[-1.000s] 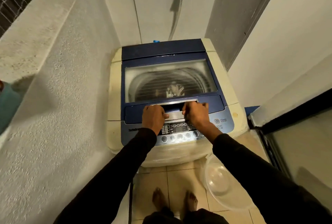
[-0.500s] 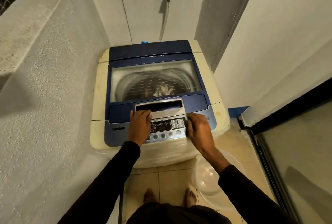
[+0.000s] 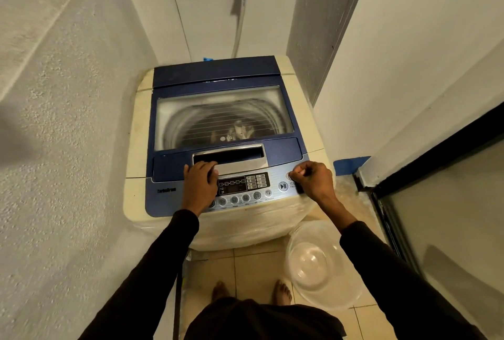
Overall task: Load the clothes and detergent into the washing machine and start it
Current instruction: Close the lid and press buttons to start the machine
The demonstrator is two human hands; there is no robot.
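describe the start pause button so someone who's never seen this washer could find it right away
On the washer, find the blue control panel along the front edge. Right of its dark display sits the start/pause button: round, marked with a play-pause symbol, and bigger than the small buttons in a row below the display.

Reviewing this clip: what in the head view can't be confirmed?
- Button under the right hand: head view, covered by its curled fingers.
- Clothes in the drum: head view, blurred behind the striped lid window.
- Display readout: head view, too small, partly hidden by the left hand.
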